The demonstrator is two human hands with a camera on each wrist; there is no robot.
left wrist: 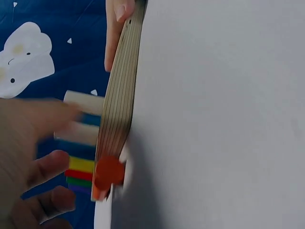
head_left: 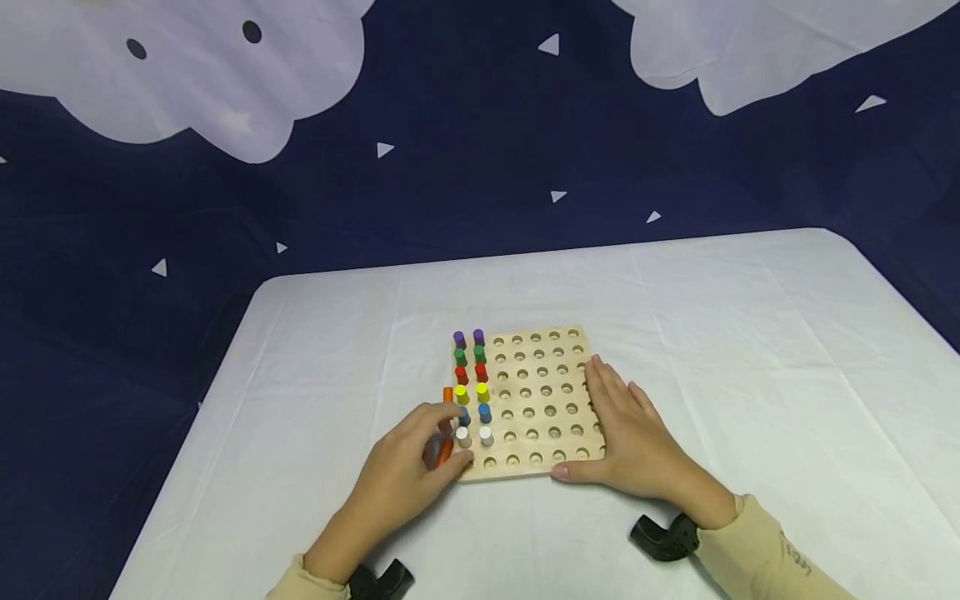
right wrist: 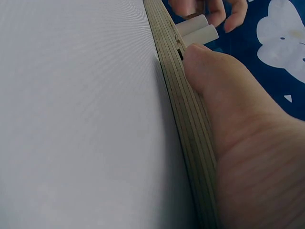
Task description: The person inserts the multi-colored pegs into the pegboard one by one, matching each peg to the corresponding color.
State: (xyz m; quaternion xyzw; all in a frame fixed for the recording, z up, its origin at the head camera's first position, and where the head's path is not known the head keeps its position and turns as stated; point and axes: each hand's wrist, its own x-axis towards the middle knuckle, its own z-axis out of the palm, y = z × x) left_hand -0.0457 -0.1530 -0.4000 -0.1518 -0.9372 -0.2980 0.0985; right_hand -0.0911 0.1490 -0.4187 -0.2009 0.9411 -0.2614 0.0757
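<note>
A square wooden pegboard (head_left: 536, 400) lies on the table with two columns of upright pegs along its left side. From the far end the pairs run purple, green, red, yellow, blue (head_left: 485, 412) and white (head_left: 487, 435). Over the near left corner is my left hand (head_left: 408, 458), thumb and fingers spread apart around the left white peg (head_left: 463, 437), holding nothing visible. Orange pegs (left wrist: 109, 170) lie on the cloth against the board's left edge, partly behind that hand. My right hand (head_left: 630, 433) rests along the right edge with straight fingers, its thumb (right wrist: 198, 64) at the front edge.
A white cloth (head_left: 300, 350) covers the table. Behind it hangs a dark blue backdrop (head_left: 465, 200) with pale clouds and small triangles. A black device (head_left: 666, 537) sits at the right wrist, another (head_left: 382, 581) at the left. Rows of holes fill the board's right part.
</note>
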